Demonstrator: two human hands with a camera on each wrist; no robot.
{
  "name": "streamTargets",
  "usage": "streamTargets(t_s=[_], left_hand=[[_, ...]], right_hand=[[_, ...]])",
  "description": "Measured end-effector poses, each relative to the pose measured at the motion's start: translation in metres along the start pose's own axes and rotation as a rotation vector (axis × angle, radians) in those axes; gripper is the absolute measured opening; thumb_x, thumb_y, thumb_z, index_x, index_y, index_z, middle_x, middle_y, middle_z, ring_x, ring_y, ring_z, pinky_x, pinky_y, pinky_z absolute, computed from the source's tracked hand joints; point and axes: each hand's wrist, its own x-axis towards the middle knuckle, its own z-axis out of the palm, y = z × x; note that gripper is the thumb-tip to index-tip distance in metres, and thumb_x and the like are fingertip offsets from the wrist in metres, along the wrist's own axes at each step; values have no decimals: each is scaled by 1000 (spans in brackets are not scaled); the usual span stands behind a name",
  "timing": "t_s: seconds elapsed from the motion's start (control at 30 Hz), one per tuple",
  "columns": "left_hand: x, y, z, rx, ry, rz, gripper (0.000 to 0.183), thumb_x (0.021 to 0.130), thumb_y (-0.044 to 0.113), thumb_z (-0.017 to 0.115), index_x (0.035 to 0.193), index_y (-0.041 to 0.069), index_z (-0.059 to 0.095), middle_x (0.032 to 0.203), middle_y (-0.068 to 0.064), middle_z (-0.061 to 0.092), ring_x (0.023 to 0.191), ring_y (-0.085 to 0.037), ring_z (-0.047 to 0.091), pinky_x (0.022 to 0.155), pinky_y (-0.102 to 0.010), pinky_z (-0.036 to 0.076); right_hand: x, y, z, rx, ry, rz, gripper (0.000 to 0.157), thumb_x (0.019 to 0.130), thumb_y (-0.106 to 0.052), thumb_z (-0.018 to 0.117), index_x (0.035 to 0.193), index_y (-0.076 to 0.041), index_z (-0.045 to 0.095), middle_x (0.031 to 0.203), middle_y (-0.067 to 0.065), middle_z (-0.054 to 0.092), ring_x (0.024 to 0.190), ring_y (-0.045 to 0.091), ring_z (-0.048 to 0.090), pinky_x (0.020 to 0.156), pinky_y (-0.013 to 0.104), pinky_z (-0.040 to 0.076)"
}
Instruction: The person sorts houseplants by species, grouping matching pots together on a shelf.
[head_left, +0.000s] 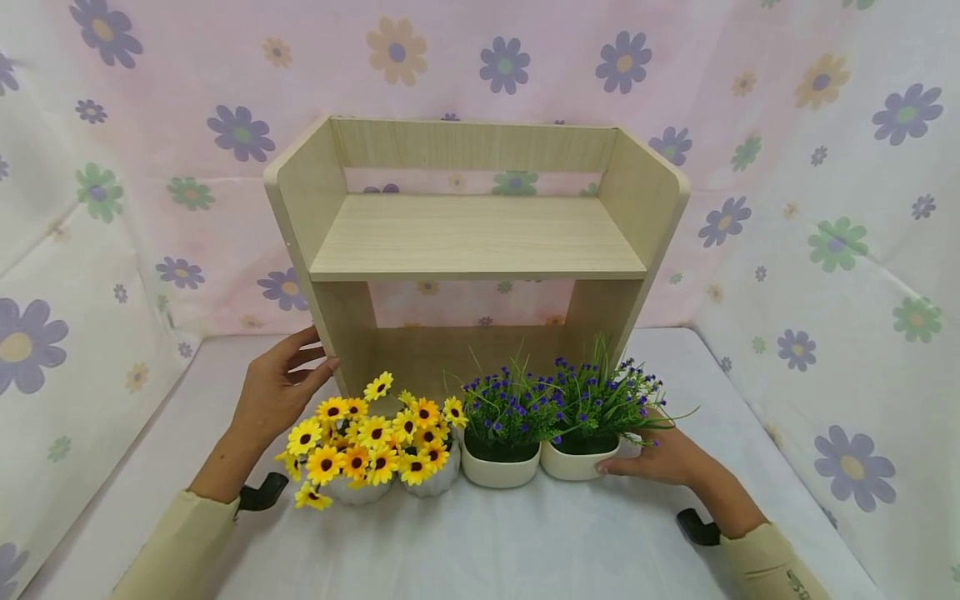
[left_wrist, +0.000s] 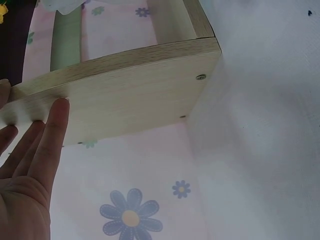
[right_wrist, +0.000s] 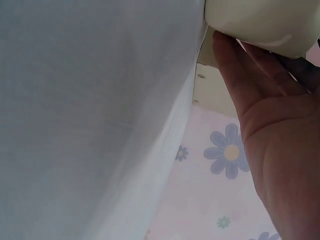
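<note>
A light wood two-tier shelf (head_left: 480, 237) stands upright on the table. My left hand (head_left: 281, 383) is at its left side panel (left_wrist: 135, 90), straight fingers against the outer face and thumb at the front edge. My right hand (head_left: 667, 454) grips the rightmost potted plant (head_left: 581, 462), thumb on the front of its cream pot (right_wrist: 265, 25) and fingers round the far side. Beside it stands another potted plant (head_left: 501, 471) with purple flowers. To the left, yellow artificial flowers (head_left: 375, 433) bloom over two pale fluted pots (head_left: 431, 479). The plants partly hide the shelf's lower tier.
A white cloth (head_left: 480, 542) covers the table. Flower-patterned fabric (head_left: 450, 58) hangs close behind the shelf and along both sides. A black strap end (head_left: 262, 492) juts from the left wrist, and a similar black piece (head_left: 697, 527) from the right.
</note>
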Motion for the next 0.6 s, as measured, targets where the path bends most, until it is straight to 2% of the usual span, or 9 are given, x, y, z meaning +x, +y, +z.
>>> streamTargets(t_s=[0.2,0.6], left_hand=[[0,1,0,10,2,-12,62,99,10,76,157,16,54,149,-15,62,121,-42,70,87,-6,52],[-1,1,1,11,0,-14,62,100,11,76,157,15,53,149,-16,62,121,-43,70,87,-7,53]], right_hand=[[0,-1,0,10,-22,1,91,78,-43,95,147,3,58,144,22,64,121,46,69,99,61,59],[-1,-2,-1,85,-36,27,88,79,-42,95,147,1,58,144,21,64,122,47,68,97,61,61]])
